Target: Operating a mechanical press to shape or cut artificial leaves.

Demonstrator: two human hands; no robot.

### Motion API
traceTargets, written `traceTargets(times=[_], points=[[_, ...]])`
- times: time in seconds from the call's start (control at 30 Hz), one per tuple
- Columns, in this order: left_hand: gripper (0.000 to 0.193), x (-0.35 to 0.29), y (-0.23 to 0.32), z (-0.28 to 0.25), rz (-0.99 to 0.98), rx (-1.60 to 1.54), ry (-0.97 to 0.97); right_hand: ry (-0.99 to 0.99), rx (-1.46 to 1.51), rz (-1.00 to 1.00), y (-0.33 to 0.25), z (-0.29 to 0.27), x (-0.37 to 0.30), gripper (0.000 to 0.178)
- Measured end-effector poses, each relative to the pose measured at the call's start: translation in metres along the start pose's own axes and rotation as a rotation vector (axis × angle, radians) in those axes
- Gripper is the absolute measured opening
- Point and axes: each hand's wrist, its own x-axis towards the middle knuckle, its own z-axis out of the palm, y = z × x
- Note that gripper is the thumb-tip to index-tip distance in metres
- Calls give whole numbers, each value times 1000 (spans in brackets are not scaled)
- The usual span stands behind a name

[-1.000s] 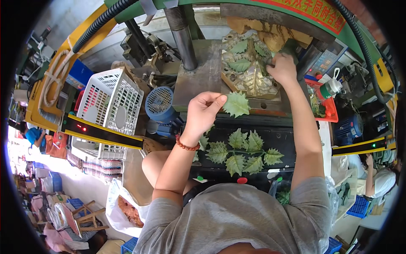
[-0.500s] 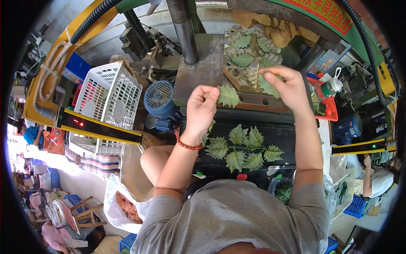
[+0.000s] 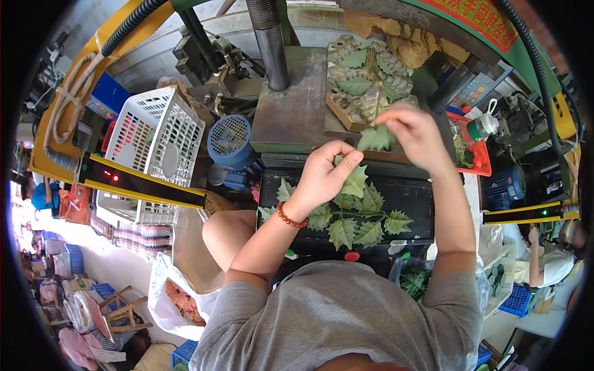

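Left hand [image 3: 326, 173] pinches 1 green leaf [image 3: 354, 182].

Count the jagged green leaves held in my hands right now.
2: one thin, jagged green leaf in your left hand, another blurred leaf in your right hand. More could be hidden behind either.

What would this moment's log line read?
left hand: pinching leaf; right hand: pinching second leaf, blurred; mold: leaves on top; sprig: on black surface
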Motion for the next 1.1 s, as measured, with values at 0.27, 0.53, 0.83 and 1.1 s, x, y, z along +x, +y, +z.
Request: traceTargets(times=[0.27, 0.53, 0.83, 1.1], points=[[29, -12, -22, -23, -146, 9, -119, 189, -928, -708, 37, -7, 51, 25], [33, 28, 8, -20, 67, 192, 24, 309, -908, -576, 53, -7, 16, 28], [21, 109, 43, 29, 186, 197, -73, 261, -650, -324, 101, -43, 39, 28], [24, 135, 46, 24, 237, -337, -190, 255, 245, -75, 61, -51, 69, 28]])
